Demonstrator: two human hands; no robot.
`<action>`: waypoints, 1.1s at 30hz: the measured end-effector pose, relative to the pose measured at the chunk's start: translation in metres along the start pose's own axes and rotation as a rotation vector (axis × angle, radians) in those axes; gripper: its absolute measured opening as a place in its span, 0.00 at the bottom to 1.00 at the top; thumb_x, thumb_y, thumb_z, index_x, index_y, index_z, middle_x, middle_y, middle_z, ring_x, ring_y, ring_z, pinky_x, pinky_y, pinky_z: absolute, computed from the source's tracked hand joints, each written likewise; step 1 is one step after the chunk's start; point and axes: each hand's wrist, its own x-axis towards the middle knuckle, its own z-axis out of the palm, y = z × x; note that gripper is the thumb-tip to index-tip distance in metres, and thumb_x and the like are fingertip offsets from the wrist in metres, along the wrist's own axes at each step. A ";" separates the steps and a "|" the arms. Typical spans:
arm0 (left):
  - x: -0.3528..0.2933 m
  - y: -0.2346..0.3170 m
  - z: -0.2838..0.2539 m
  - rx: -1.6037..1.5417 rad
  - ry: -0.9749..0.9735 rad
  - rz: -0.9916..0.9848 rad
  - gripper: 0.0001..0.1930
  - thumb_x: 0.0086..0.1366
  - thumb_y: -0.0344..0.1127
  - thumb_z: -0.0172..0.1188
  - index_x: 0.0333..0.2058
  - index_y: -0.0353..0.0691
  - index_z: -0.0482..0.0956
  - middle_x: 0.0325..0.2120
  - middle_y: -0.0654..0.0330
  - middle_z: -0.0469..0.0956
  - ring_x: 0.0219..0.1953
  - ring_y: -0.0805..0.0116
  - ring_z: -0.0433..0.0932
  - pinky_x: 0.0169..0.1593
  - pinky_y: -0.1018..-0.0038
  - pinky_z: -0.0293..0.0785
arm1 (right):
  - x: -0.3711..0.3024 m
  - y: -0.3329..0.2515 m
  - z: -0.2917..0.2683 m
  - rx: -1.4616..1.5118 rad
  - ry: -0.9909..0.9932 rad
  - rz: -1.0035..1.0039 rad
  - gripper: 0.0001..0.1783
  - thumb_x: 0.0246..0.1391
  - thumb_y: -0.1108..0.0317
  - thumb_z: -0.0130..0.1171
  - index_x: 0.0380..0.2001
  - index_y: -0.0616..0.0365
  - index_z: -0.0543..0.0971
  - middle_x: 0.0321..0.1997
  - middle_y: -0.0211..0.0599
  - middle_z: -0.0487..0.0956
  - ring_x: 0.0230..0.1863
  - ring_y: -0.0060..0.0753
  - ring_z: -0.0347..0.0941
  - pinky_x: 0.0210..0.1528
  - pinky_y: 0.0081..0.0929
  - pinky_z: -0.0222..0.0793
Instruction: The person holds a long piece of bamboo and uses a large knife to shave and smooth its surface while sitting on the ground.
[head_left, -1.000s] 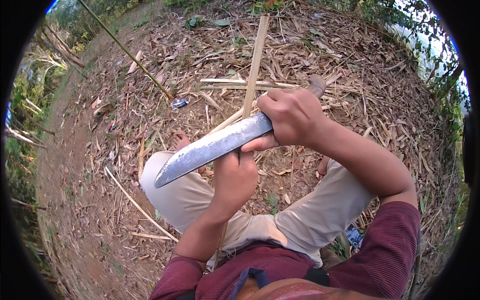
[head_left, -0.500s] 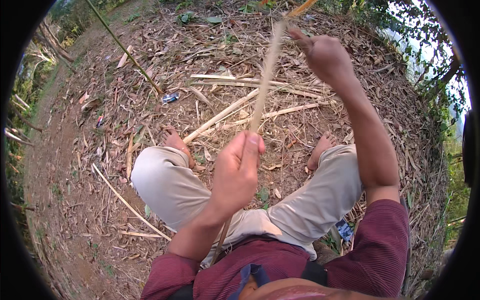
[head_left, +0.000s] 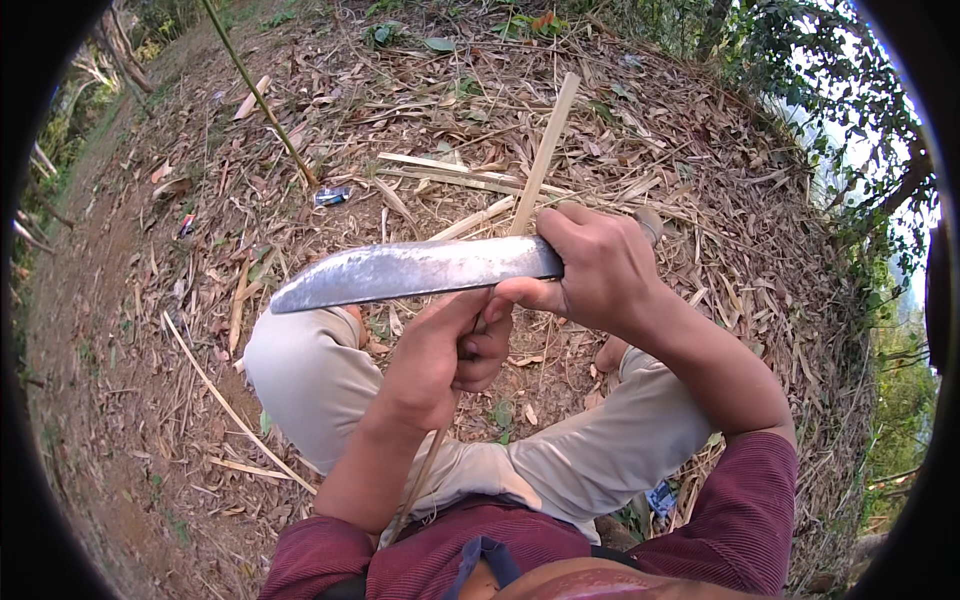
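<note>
My right hand [head_left: 605,268] is closed around the handle of a large machete [head_left: 415,270]. Its broad, worn steel blade points left, lying crosswise over a pale split bamboo strip [head_left: 548,150]. Just below the blade, my left hand [head_left: 445,350] is closed on that strip. The strip rises away from me beyond the blade, and its lower part runs down past my left wrist to my lap. My right thumb reaches under the blade, close to my left fingertips. The blade hides where it meets the strip.
Several split bamboo strips [head_left: 450,168] lie on the leaf litter ahead, and a long thin strip [head_left: 225,392] lies at left. A green stalk [head_left: 262,100] slants up near a crumpled blue packet [head_left: 332,196]. My bent knees [head_left: 300,375] flank the work; another blue packet [head_left: 660,498] lies by my right thigh.
My right hand has come down and inward from the far right, bringing the machete across the strip. My left hand has lowered slightly and still grips the strip.
</note>
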 end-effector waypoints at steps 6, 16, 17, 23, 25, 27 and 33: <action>0.011 -0.034 0.020 0.273 0.294 0.355 0.18 0.77 0.52 0.45 0.34 0.46 0.70 0.18 0.74 0.54 0.15 0.84 0.48 0.18 0.80 0.41 | 0.009 0.012 0.015 -0.081 0.028 -0.173 0.44 0.43 0.20 0.55 0.16 0.58 0.73 0.18 0.40 0.75 0.17 0.41 0.76 0.19 0.35 0.72; 0.014 -0.042 0.010 0.315 0.306 0.285 0.20 0.78 0.49 0.42 0.35 0.39 0.72 0.19 0.73 0.59 0.20 0.84 0.55 0.22 0.81 0.52 | 0.004 0.082 0.015 -0.204 0.025 0.140 0.44 0.52 0.23 0.50 0.16 0.60 0.73 0.16 0.45 0.75 0.18 0.46 0.76 0.21 0.40 0.71; 0.013 -0.041 0.007 0.327 0.309 0.298 0.20 0.78 0.49 0.42 0.35 0.39 0.72 0.19 0.73 0.59 0.20 0.84 0.55 0.22 0.81 0.52 | 0.004 0.081 0.012 -0.192 0.018 0.144 0.44 0.52 0.23 0.50 0.16 0.60 0.73 0.16 0.45 0.75 0.19 0.46 0.76 0.21 0.40 0.71; 0.002 -0.044 0.001 0.491 0.372 0.356 0.21 0.78 0.49 0.42 0.33 0.39 0.71 0.18 0.72 0.61 0.20 0.82 0.57 0.24 0.79 0.55 | 0.009 0.045 0.012 -0.196 0.009 -0.207 0.43 0.54 0.21 0.46 0.16 0.56 0.74 0.15 0.40 0.74 0.15 0.40 0.75 0.20 0.38 0.72; -0.005 -0.050 0.000 0.464 0.339 0.309 0.20 0.78 0.49 0.42 0.33 0.40 0.70 0.18 0.73 0.59 0.19 0.83 0.55 0.22 0.80 0.51 | 0.019 0.103 -0.002 -0.102 -0.042 0.174 0.44 0.55 0.22 0.44 0.17 0.56 0.76 0.14 0.38 0.75 0.13 0.35 0.73 0.19 0.38 0.72; 0.013 -0.052 -0.008 0.384 0.294 0.296 0.18 0.78 0.48 0.42 0.34 0.42 0.69 0.18 0.75 0.56 0.16 0.85 0.49 0.18 0.82 0.44 | 0.013 0.090 0.008 -0.200 -0.206 0.317 0.42 0.57 0.25 0.46 0.19 0.57 0.77 0.17 0.43 0.78 0.19 0.39 0.77 0.23 0.40 0.73; -0.004 -0.045 -0.010 0.586 0.363 0.343 0.20 0.78 0.48 0.42 0.32 0.39 0.70 0.18 0.71 0.60 0.18 0.82 0.56 0.21 0.78 0.52 | 0.011 0.042 0.022 -0.233 0.146 -0.304 0.44 0.57 0.22 0.42 0.16 0.56 0.73 0.14 0.36 0.73 0.12 0.37 0.72 0.14 0.40 0.67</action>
